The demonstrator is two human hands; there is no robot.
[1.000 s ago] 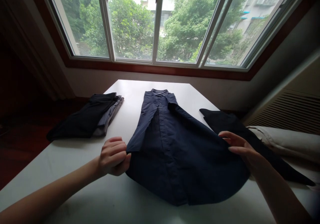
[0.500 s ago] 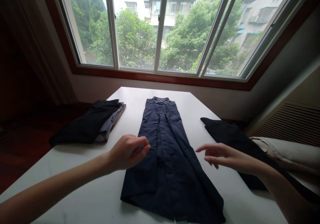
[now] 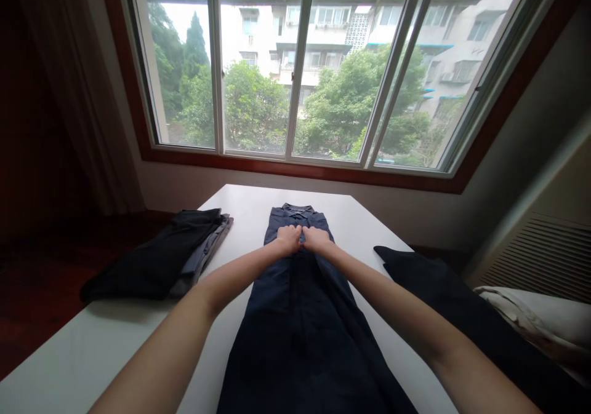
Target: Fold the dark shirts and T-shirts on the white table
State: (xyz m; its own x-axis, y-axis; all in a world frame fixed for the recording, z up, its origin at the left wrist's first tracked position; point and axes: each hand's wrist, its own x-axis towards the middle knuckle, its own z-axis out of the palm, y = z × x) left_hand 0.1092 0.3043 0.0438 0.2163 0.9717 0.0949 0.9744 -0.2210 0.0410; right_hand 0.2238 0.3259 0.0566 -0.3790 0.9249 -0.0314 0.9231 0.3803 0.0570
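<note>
A dark navy button-up shirt [image 3: 300, 334] lies lengthwise down the middle of the white table [image 3: 252, 200], its collar at the far end. Both arms reach out over it. My left hand [image 3: 289, 239] is closed on the front of the shirt a little below the collar. Right beside it, my right hand [image 3: 316, 240] is closed on the same stretch of cloth, and the fingertips of the two hands nearly meet. The small buttons under the fingers are hidden.
Folded dark and grey clothes [image 3: 157, 254] are stacked at the table's left edge. Along the right edge lies a black garment [image 3: 443, 291], with pale cloth [image 3: 545, 309] beyond it. A wide window [image 3: 295, 69] faces the table's far end.
Both hands have moved forward and inward, from above the shirt's sides to its front near the collar, and have closed on the cloth there. The view has tilted up slightly.
</note>
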